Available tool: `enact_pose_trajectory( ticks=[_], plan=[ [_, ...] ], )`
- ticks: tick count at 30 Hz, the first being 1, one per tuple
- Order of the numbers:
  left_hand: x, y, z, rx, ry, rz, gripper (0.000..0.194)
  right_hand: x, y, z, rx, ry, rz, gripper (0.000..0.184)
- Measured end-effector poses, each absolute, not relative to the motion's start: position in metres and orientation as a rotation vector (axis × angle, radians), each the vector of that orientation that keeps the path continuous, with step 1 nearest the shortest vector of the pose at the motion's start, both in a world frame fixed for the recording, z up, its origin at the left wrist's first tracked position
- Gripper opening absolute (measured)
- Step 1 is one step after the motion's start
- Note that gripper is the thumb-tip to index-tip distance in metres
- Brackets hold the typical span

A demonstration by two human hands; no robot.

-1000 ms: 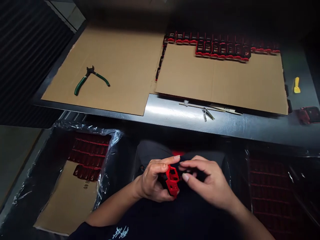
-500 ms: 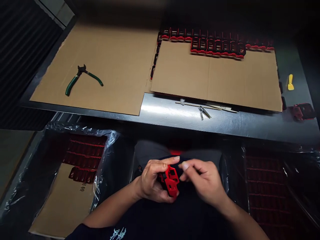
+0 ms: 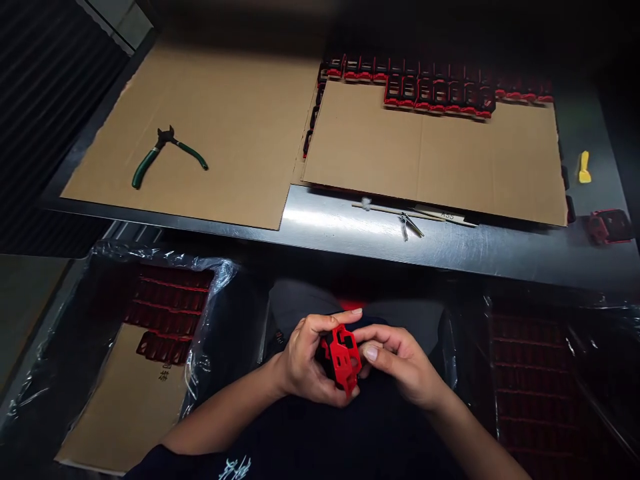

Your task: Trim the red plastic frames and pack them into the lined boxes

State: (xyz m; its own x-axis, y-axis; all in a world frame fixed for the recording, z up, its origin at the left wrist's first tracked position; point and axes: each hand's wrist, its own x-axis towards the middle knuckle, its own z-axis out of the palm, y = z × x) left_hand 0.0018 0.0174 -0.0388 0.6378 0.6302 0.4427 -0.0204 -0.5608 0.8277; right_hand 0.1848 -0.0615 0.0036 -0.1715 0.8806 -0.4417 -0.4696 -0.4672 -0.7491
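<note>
My left hand (image 3: 311, 360) wraps around a red and black plastic part (image 3: 344, 357), with the thumb and fingers along its sides. The part is held tilted in front of my body, its red openwork face toward the right. My right hand (image 3: 400, 360) is close against that face. Its index fingertip reaches the part's right edge, and the thumb presses toward the other fingers. Whether something small lies in that pinch is hidden.
On the metal bench (image 3: 320, 230) are cardboard sheets (image 3: 235, 153), green-handled cutters (image 3: 163, 143), rows of red-black parts (image 3: 437, 93), thin sticks (image 3: 385, 209), a small metal tool (image 3: 414, 225) and a yellow scraper (image 3: 585, 168). Plastic-lined bins (image 3: 220, 273) with similar parts flank me.
My right hand has moved left, bringing its index finger to the part. The part has turned slightly in my left hand. The view has shifted a little.
</note>
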Motion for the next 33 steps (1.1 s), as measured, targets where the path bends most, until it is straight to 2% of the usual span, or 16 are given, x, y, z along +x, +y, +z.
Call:
enact_pose_trajectory(
  ticks=[8,15,20,27,33],
  plan=[
    [0.012,0.014,-0.043,1.855,0.448,0.968,0.089,0.182,-0.063,-0.002,-0.9,-0.417,1.965,0.042],
    [0.013,0.018,-0.037,1.836,0.433,0.873,0.083,0.179,-0.067,0.0,-1.007,-0.312,1.906,0.055],
    [0.014,0.019,-0.036,1.878,0.45,0.84,0.081,0.18,-0.069,0.004,-1.164,-0.335,1.784,0.055],
    [0.012,0.019,-0.044,1.909,0.44,0.813,0.091,0.181,-0.07,0.001,-1.181,-0.38,1.746,0.053],
    [0.014,0.022,-0.043,1.993,0.442,0.852,0.085,0.183,-0.07,-0.004,-1.165,-0.42,1.712,0.053]
  ],
)
